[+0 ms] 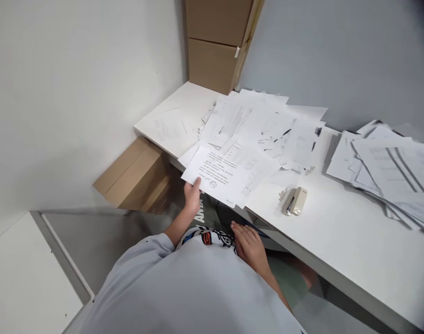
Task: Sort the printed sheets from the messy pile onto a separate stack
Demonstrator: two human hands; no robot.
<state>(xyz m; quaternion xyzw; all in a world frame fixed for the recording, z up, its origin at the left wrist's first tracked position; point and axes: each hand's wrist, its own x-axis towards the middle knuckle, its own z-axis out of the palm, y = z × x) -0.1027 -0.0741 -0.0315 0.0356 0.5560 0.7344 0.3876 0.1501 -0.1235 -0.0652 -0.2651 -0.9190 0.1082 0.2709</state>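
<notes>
Along the white bench (340,250), the left hand (193,195) gripped a printed sheet (213,172) by its lower edge, which overhung the bench. The right hand (249,247) lay open against a printed shirt (212,236). Nearby sat a beige stapler (294,201), with loose paper stacks (389,171) beyond and cardboard boxes (215,46) at the bench's far end.

The left hand (193,197) is lifted up with fingers pinching, and the right hand (249,247) is lower, fingers open.
</notes>
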